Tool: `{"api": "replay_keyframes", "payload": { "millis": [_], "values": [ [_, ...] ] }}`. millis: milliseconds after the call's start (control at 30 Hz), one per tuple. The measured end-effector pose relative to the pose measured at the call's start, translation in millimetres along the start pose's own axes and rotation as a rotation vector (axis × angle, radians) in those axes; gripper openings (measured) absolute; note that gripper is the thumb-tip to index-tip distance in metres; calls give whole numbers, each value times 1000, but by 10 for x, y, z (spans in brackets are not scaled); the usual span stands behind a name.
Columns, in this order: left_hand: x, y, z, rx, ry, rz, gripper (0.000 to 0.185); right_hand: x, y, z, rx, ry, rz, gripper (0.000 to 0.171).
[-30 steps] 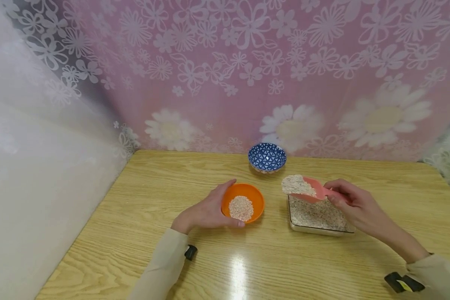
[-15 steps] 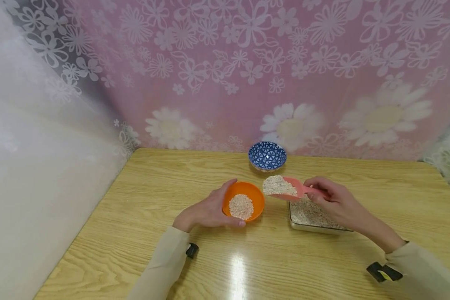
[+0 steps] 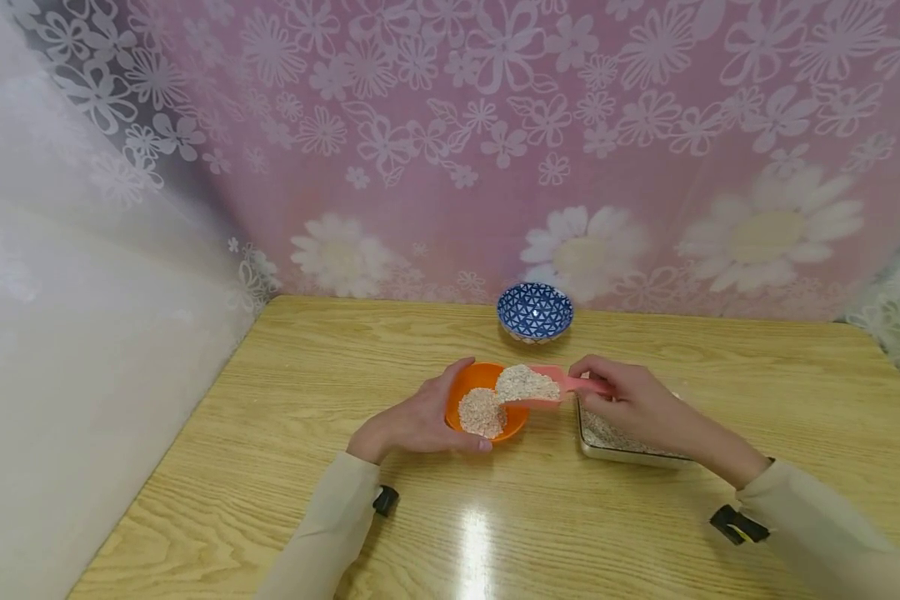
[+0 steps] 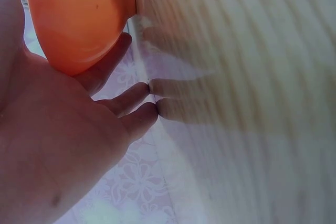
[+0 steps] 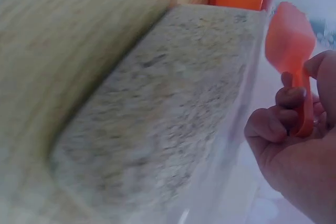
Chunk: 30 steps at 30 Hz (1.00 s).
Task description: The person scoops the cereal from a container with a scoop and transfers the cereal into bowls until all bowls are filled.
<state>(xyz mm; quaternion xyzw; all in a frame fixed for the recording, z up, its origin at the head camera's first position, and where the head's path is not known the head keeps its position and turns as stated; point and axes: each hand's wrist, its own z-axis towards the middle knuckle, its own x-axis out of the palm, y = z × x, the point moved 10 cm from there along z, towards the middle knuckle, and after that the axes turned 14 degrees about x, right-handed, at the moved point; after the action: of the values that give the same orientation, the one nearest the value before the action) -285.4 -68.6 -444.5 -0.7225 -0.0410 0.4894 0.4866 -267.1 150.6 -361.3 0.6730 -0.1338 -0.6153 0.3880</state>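
The orange bowl (image 3: 487, 403), mid-table and part-filled with grain, is cupped by the left hand (image 3: 418, 421), fingers curled round its side. The pink scoop (image 3: 531, 387), heaped with grain, is pinched by the right hand (image 3: 633, 404) over the bowl's rim, beside the clear container (image 3: 615, 442).

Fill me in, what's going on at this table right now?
A person is moving oat-like flakes between containers. The right hand grips a pink scoop heaped with flakes, held over the orange bowl, which already has some in it. The left hand cups that bowl's side. The clear tray of flakes sits to its right; a blue patterned bowl stands behind, untouched.
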Motion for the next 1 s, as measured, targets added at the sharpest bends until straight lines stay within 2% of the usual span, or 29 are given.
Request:
{"api": "replay_keyframes", "payload": {
  "millis": [167, 433, 667, 1000],
  "values": [
    [-1, 3, 8, -2, 2, 7, 119, 64, 145, 93, 13, 50, -113, 17],
    [15, 9, 11, -9, 2, 1, 119, 101, 467, 225, -91, 71, -373, 8],
    [16, 3, 7, -5, 1, -1, 118, 125, 658, 254, -132, 151, -446, 3],
    [1, -4, 12, -3, -2, -2, 119, 82, 830, 295, -151, 110, -597, 15]
  ]
}}
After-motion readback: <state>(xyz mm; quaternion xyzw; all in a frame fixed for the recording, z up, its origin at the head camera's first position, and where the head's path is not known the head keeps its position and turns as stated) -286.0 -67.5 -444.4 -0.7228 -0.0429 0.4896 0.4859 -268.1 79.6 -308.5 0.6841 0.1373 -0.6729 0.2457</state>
